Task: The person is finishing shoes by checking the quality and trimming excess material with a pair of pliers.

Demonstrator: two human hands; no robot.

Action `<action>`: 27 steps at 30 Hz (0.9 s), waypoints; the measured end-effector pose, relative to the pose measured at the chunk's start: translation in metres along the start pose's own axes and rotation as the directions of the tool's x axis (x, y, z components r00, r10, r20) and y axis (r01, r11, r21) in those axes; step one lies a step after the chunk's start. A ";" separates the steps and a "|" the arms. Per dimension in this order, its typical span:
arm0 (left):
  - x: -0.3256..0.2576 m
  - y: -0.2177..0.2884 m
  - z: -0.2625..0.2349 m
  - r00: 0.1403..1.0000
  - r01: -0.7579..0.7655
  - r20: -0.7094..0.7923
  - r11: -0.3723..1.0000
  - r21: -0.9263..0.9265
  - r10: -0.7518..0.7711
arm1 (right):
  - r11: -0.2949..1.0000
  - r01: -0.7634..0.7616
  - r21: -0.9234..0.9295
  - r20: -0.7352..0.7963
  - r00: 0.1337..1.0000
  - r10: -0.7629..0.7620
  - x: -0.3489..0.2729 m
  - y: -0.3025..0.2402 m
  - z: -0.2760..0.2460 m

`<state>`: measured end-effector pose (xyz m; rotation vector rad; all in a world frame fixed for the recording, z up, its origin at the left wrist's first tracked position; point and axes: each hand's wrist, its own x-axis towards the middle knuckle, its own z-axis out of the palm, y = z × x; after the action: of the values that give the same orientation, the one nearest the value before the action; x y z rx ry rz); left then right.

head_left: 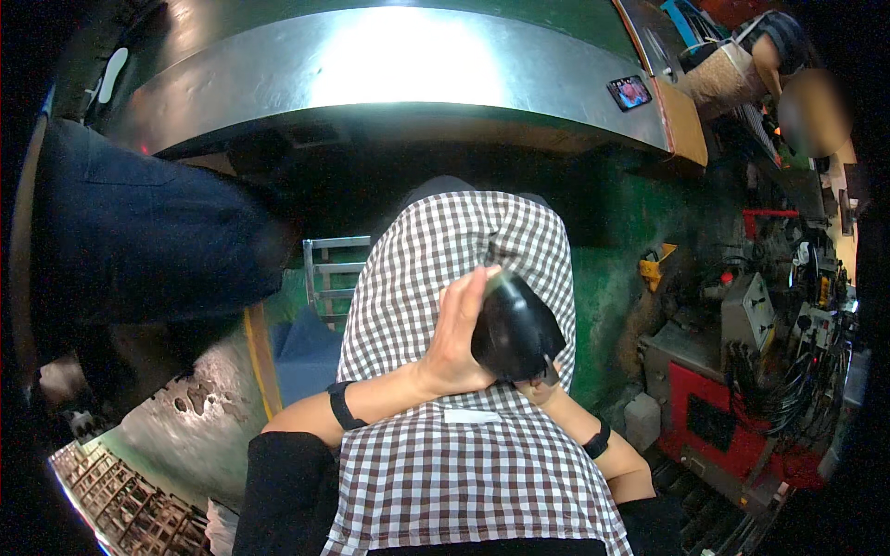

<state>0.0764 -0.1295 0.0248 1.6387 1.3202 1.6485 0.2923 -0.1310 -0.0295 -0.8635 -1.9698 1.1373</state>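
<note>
Okay, so you've got a glossy black shoe upper [521, 326] (at least that's what the shape looks like to me) held up over your lap, in front of your checked apron [445, 250]. Your left hand [454, 338] is wrapped around its left side: fingers stretched up along the edge toward the pale greenish bit at the top, thumb down low, so that's a proper hold. Your right hand [540, 389] is at the bottom end, mostly tucked behind the piece, so I can't tell if those fingers are pinching it or just propping it up.

My read is you're at the handling stage, steadying or working the piece by hand, no tool in sight in your left. If you want to turn it next, I'd say that calls for a firm left grip while the right finds a solid edge, since that shiny surface looks like it could slip.

Also, the metal-topped bench [232, 74] is ahead of you, well apart from the piece, with a phone [629, 93] near its right end.
</note>
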 end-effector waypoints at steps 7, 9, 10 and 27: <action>-0.001 -0.013 -0.015 0.916 0.399 0.039 0.899 -0.179 -0.399 | 0.960 -0.258 0.109 0.390 0.899 0.197 0.063 -0.077 -0.038; -0.004 -0.010 -0.019 0.960 0.279 0.049 0.954 -0.112 -0.275 | 0.984 -0.174 0.030 0.362 0.920 0.152 0.053 -0.069 -0.054; -0.004 -0.006 -0.022 0.988 0.150 0.040 0.987 -0.059 -0.148 | 0.995 -0.090 -0.050 0.341 0.934 0.102 0.044 -0.062 -0.062; 0.025 0.038 -0.022 0.913 -0.354 0.153 0.922 -0.157 0.377 | 0.646 -0.381 0.661 0.070 0.889 0.453 0.044 -0.079 -0.073</action>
<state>0.0625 -0.1315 0.0730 1.9940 0.8359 1.6969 0.3125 -0.0953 0.0793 -0.9658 -1.1270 1.8677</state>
